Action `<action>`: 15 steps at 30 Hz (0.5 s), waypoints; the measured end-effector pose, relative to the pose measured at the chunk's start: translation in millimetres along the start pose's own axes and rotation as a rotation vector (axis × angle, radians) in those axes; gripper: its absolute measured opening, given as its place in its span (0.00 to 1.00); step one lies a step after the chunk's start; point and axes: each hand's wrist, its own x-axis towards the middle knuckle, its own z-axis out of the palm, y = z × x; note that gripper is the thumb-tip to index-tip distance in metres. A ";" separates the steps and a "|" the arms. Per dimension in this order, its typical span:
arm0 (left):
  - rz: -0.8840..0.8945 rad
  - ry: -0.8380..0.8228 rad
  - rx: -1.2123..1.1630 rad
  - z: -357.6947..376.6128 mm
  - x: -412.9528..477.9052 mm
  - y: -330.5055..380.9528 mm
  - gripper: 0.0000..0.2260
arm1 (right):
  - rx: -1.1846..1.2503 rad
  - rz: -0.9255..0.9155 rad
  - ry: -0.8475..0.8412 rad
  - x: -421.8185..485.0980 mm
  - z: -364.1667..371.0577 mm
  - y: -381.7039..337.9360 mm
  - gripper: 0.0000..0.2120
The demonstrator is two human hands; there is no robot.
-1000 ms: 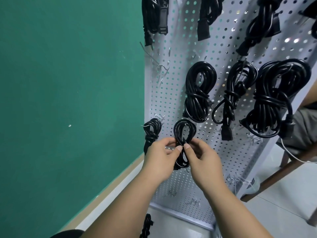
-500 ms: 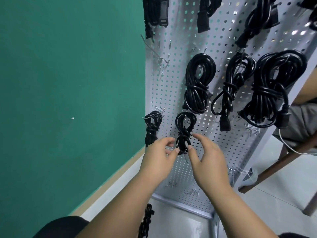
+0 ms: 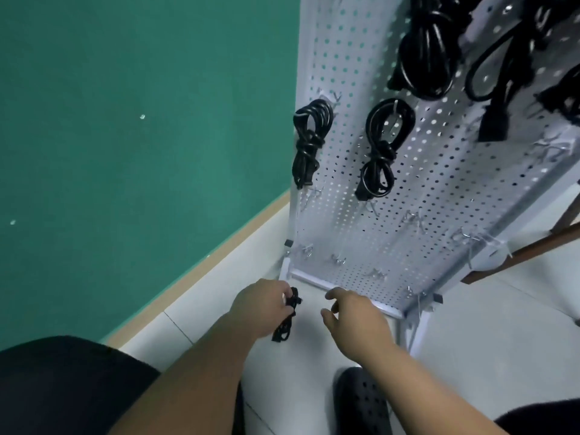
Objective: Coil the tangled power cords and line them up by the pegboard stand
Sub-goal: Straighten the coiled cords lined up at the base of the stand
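A white pegboard stand (image 3: 439,196) leans back on the right. Two small coiled black cords hang on its hooks, one at the left edge (image 3: 309,142) and one beside it (image 3: 383,149); bigger coils (image 3: 430,48) hang above. On the white floor by the stand's foot lies another small black coiled cord (image 3: 287,315). My left hand (image 3: 262,306) grips the top of that floor cord. My right hand (image 3: 351,315) hovers just right of it, fingers loosely spread, holding nothing.
A green wall (image 3: 141,136) with a wooden skirting fills the left. Bare hooks (image 3: 414,219) stick out of the lower board. A brown wooden chair leg (image 3: 533,249) stands at right. My black shoe (image 3: 361,400) is on the floor below.
Both hands left the cord hung on the middle hook and dropped to the floor. My left hand took hold of the coiled cord lying there. The view tilted down.
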 end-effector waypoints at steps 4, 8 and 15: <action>-0.106 -0.092 -0.028 35.4 7.0 -32.3 0.14 | -0.027 0.083 -0.268 27.5 38.5 10.7 0.21; -0.193 -0.129 -0.087 62.4 13.6 -60.8 0.16 | 0.032 0.145 -0.384 53.7 73.5 7.0 0.23; -0.307 -0.177 -0.206 98.3 22.0 -103.8 0.16 | 0.158 0.267 -0.456 104.2 131.8 9.5 0.24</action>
